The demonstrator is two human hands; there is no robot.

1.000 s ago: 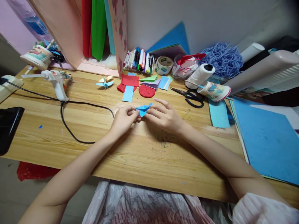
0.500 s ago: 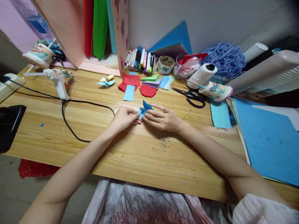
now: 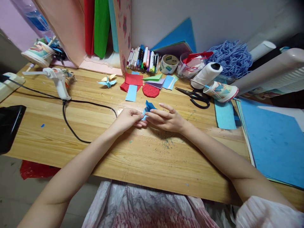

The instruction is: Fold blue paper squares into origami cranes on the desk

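A small piece of blue origami paper [image 3: 148,106] is partly folded, with a darker blue flap standing up at its top. My left hand [image 3: 129,119] pinches its lower left corner between thumb and fingers. From the right, my right hand [image 3: 167,118] holds the paper's other side, its index finger lifted away and the other fingers curved over the lower edge. My fingers cover much of the paper. Beyond it lie a light blue paper strip [image 3: 131,93], a round red crepe piece [image 3: 151,90] and folded green paper [image 3: 153,77].
Black scissors [image 3: 199,98] lie at right behind my hand, near a paper cup [image 3: 220,91] and a thread spool [image 3: 207,75]. Blue sheets [image 3: 280,142] are stacked far right. At left stand a glue gun [image 3: 59,83] with its cable [image 3: 95,104] and folded paper cranes [image 3: 108,81].
My right index finger has lifted and spread from the paper. The paper's upright flap has tilted slightly, while my left hand keeps its pinch.
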